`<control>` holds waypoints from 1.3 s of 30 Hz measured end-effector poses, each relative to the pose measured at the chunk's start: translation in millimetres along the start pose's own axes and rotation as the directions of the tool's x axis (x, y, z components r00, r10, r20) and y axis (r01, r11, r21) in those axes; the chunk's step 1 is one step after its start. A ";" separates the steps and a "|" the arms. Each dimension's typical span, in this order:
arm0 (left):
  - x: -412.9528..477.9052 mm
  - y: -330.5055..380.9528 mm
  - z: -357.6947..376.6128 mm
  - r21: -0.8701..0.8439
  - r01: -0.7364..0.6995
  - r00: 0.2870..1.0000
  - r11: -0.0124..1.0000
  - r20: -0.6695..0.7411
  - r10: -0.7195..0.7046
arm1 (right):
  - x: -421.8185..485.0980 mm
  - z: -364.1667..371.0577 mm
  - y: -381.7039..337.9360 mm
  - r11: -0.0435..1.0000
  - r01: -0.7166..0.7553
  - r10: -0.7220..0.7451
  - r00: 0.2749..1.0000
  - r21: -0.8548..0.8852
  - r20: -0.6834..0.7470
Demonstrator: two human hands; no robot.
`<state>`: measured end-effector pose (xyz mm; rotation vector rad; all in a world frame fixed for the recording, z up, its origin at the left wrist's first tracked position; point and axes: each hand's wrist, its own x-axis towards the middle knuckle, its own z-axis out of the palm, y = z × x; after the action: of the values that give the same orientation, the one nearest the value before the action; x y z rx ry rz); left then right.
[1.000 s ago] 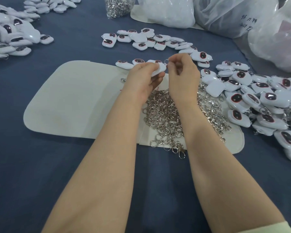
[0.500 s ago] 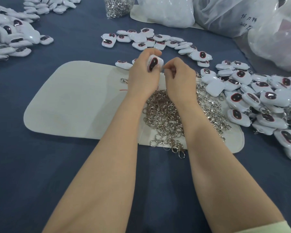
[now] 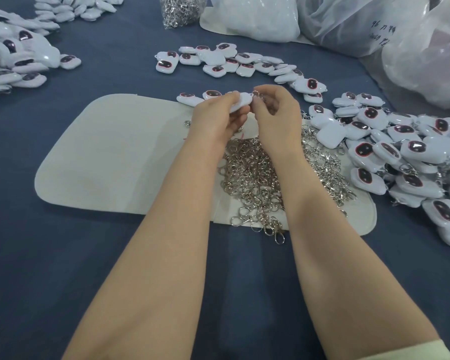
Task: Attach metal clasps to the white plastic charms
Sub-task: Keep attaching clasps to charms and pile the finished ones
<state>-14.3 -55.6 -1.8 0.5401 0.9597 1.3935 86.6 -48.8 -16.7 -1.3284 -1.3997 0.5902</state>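
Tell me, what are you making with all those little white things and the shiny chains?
A person is fitting metal clasps onto white plastic charms. The left hand grips one white charm, and the right hand pinches a small metal clasp against its end; whether it is hooked on yet is hard to tell. A pile of loose clasps lies on the white mat under the wrists, and heaps of charms lie on the blue table around it.
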 end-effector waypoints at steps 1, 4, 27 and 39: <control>-0.5 0.8 -0.2 -0.040 0.020 1.000 0.999 -0.004 -0.021 | -0.1 0.5 -0.1 1.000 0.008 -0.009 1.000 -0.002 -0.011; -2.5 1.2 -0.4 -0.112 0.061 0.998 0.992 -0.010 -0.063 | 0.3 1.9 0.7 0.996 0.033 -0.036 0.999 -0.079 -0.036; -1.4 2.5 -2.2 -0.224 0.135 0.991 0.965 0.024 -0.133 | -2.3 2.6 -4.6 0.999 0.036 -0.035 0.999 0.024 -0.019; -2.5 3.2 2.1 -0.038 0.073 0.997 0.997 0.001 -0.073 | -1.9 3.8 -6.6 0.996 0.080 -0.083 0.993 -0.034 -0.080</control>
<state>-14.1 -57.2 2.6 0.4715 0.9429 1.3438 80.2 -51.1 -12.8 -1.2988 -1.3944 0.4574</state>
